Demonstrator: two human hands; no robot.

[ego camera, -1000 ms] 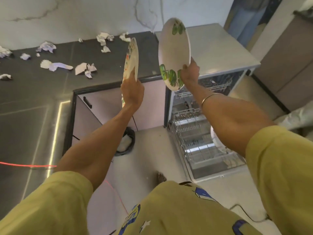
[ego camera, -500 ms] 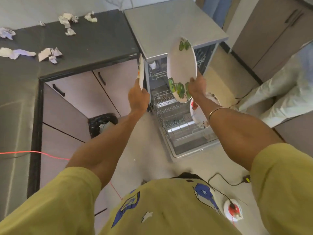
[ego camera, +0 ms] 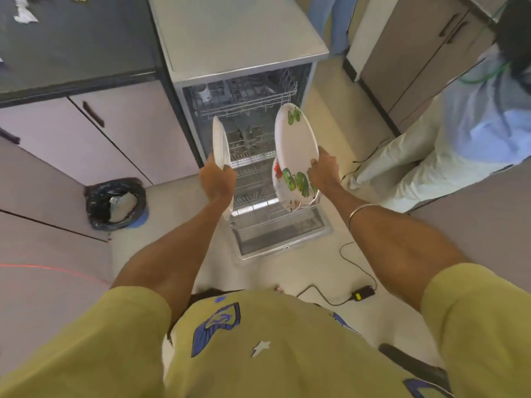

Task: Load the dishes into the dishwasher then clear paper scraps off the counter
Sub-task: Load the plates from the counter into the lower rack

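My left hand (ego camera: 216,179) grips a white plate (ego camera: 220,145) by its lower edge, held on edge above the open dishwasher (ego camera: 253,156). My right hand (ego camera: 324,171) grips a white plate with green leaf prints (ego camera: 296,150) at its right rim, tilted upright over the pulled-out lower rack (ego camera: 267,202). Behind that plate, another plate with a red print (ego camera: 277,173) stands in the rack. Paper scraps (ego camera: 25,15) lie on the dark counter (ego camera: 74,47) at the top left.
A black-lined trash bin (ego camera: 115,203) sits on the floor left of the dishwasher. A black cable with an adapter (ego camera: 362,293) runs across the floor on the right. Another person (ego camera: 448,139) crouches at the right, by the brown cabinets (ego camera: 416,53).
Both hands have carried the plates down from counter height to just above the lower rack. My view has shifted toward the dishwasher, so most of the counter has left the frame.
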